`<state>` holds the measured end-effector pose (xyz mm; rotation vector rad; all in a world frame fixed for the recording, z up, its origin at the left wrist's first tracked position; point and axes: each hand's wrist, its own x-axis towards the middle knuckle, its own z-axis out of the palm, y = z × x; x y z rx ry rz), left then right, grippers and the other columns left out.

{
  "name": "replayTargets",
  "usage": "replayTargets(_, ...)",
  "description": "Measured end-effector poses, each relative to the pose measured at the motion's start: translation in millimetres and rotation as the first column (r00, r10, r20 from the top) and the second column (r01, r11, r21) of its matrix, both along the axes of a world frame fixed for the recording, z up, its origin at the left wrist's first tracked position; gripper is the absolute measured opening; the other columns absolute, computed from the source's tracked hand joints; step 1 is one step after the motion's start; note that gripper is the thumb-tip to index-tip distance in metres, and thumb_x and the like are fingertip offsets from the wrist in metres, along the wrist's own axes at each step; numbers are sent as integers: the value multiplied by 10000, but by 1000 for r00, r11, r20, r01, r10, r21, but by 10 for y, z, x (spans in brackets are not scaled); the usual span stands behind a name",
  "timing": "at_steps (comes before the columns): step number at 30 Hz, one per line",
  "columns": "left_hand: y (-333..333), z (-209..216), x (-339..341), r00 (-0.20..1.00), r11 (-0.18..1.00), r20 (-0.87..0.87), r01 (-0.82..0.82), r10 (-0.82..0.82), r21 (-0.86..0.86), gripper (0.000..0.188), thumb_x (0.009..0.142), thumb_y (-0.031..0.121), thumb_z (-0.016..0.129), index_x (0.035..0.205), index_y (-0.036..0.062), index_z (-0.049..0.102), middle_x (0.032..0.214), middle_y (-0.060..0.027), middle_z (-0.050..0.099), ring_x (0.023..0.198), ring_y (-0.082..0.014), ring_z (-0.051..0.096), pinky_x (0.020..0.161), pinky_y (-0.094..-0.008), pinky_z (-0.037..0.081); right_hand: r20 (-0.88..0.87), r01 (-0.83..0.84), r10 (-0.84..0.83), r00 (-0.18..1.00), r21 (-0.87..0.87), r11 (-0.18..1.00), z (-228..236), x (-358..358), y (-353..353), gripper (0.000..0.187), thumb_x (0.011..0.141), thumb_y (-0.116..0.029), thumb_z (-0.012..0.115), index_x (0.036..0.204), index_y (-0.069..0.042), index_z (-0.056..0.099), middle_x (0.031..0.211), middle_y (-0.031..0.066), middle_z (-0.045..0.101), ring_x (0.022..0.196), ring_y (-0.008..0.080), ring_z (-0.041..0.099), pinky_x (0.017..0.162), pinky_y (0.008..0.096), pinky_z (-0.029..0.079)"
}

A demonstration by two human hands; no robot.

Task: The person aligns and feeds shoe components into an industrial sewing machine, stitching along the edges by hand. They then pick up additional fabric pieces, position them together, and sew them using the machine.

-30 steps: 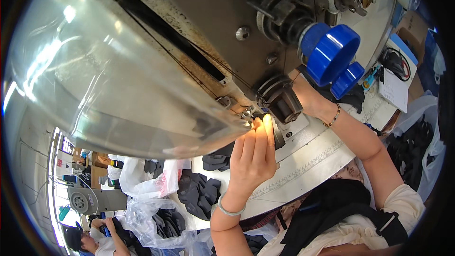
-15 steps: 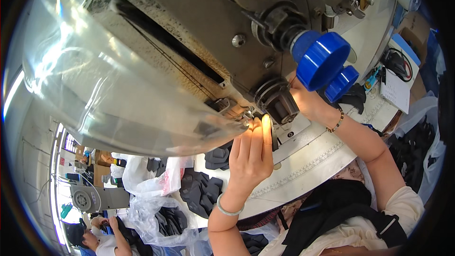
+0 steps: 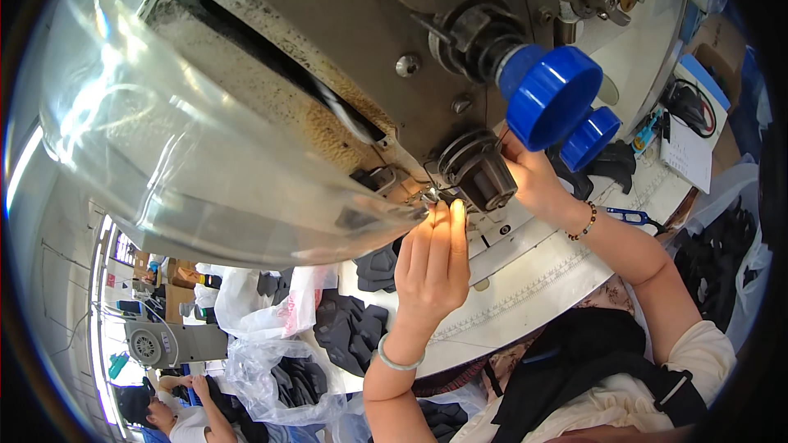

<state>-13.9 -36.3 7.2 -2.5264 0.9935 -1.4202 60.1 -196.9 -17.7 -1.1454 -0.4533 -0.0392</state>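
Left fingers [image 3: 438, 242] extended at sewing machine [image 3: 345, 25], right hand [image 3: 533, 180] partly hidden

A glossy blue knob [image 3: 554, 98] on a grey-brown sewing machine [image 3: 320, 0]; a white worktop [image 3: 505, 271] with dark ruler markings along its near edge; charcoal-black fabric pieces [image 3: 349, 332] toward its left end; a cream sleeve [image 3: 698, 353].

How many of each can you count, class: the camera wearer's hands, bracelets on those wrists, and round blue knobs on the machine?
Hands: 2, left hand, right hand
Bracelets: 2, pale bangle, beaded bracelet
Blue knobs: 2, large knob, small knob
Total: 6
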Motion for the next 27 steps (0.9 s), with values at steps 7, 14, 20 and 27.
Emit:
replayTargets(7,34,-40,32,1000,996,8,30,-29,-79,220,791,62,724,959,-71,674,918,-121,644,801,-222,630,710,-318,518,48,82,-80,996,-30,996,-8,-99,-1,255,928,-242,605,972,7,577,797,25,579,690,77,567,627,233,461)
replayTargets(14,76,-82,10,999,974,-13,38,-42,-222,237,709,12,767,936,-14,706,856,-72,618,809,-204,611,741,-332,462,3,121,-121,993,-68,990,7,-239,-19,273,923,-247,615,935,26,617,703,-5,523,603,57,500,552,209,407)
replayTargets(20,132,-146,67,995,958,10,102,-103,-268,248,682,-20,773,922,-14,712,845,-58,614,765,-203,600,709,-336,467,-18,114,-117,993,-129,985,48,-296,-37,290,928,-237,605,816,29,636,623,-33,502,550,17,397,479,209,308)
replayTargets(27,180,-122,131,981,931,-12,181,-195,-317,267,657,-46,778,916,-20,717,824,-61,614,694,-213,590,589,-294,471,-1,163,-166,986,-171,972,140,-337,-65,197,705,5,477,510,-24,470,470,-3,445,449,46,430,415,218,301)
